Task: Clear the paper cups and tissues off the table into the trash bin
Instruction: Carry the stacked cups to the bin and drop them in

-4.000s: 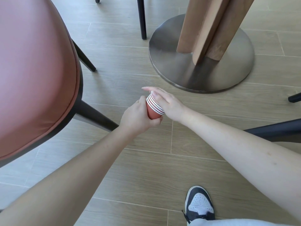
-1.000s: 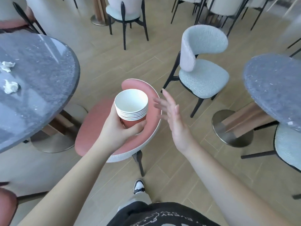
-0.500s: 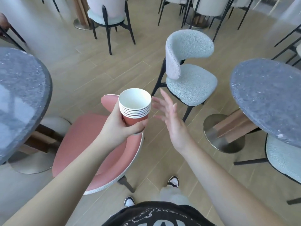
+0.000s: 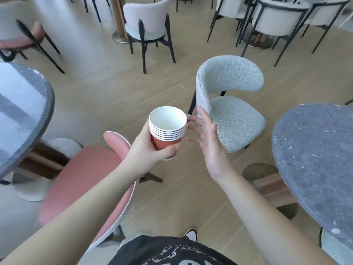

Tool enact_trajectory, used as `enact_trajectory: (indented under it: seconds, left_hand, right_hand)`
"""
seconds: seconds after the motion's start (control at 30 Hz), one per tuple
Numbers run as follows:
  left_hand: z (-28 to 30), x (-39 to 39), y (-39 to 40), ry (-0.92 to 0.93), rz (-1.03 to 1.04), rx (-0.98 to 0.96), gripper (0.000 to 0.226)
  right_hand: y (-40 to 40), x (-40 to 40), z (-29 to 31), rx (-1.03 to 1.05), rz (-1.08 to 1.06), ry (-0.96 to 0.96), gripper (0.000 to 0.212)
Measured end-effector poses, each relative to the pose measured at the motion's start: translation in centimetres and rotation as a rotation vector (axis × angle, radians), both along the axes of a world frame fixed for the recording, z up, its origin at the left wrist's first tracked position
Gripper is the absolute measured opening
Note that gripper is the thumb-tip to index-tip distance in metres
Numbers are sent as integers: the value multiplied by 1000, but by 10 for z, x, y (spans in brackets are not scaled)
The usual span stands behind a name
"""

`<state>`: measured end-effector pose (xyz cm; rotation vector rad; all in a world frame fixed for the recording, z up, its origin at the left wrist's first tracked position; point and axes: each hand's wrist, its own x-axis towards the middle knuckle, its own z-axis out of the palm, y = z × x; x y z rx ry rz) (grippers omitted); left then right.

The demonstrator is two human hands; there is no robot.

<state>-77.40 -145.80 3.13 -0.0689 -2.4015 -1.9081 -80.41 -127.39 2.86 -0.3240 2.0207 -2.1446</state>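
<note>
The view has swung away from the left-hand table since half a second ago, so the grey chair [image 4: 232, 111] now sits higher and more central while the pink chair [image 4: 84, 180] has slid toward the lower left. The left hand [image 4: 148, 153] keeps its wrap around the stack of paper cups [image 4: 167, 129], thumb pressed across the red wall of the bottom cup and fingers curled behind it, the white rims nested one inside another and the mouth of the top cup open and empty. The stack stands upright in mid-air above the wooden floor [image 4: 118, 87], between the pink chair and the grey one, clear of both tables. The right hand [image 4: 207, 142] hangs just beside the stack, palm turned toward it, fingers [image 4: 194, 120] spread and slightly bent, holding nothing; the nearest fingertip lies close to the top rim, though contact cannot be made out. A grey speckled table [image 4: 315, 159] edges in at right, another grey table [image 4: 24, 111] at left. More chairs stand at the back of the room.
</note>
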Motion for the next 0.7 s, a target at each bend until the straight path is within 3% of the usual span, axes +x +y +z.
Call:
enact_trajectory:
  seconds: [0.43,0.7]
  left_hand:
    - [-11,-138,-42,4,206,36,65]
    - [-7,-240,-86,-39,196,112,67]
  right_hand:
    - [-45,-163,-3,35,181,3,81]
    - [-103,-278,-2,46,252,-10,79]
